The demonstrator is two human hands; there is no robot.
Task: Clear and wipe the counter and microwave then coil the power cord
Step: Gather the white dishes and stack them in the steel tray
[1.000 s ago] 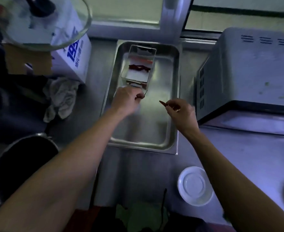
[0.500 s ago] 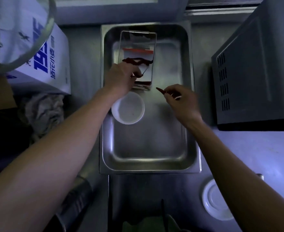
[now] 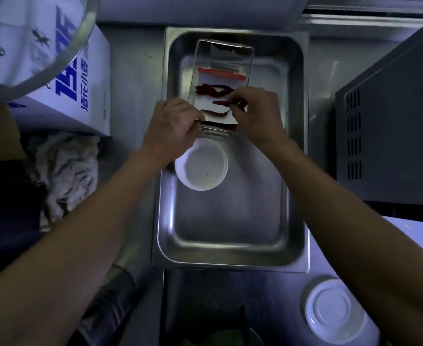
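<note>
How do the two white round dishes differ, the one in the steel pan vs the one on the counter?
The white bowl in the pan sits mouth up, its hollow inside showing; the white dish on the counter appears to be upside down, showing a raised ring like a foot. The bowl lies inside the steel pan, just below the left hand; the dish sits outside it, beside the right forearm. Both are round, white and hold nothing visible.

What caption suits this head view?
Left hand grips small tray edge; right hand pinches dried chili over it.
</note>
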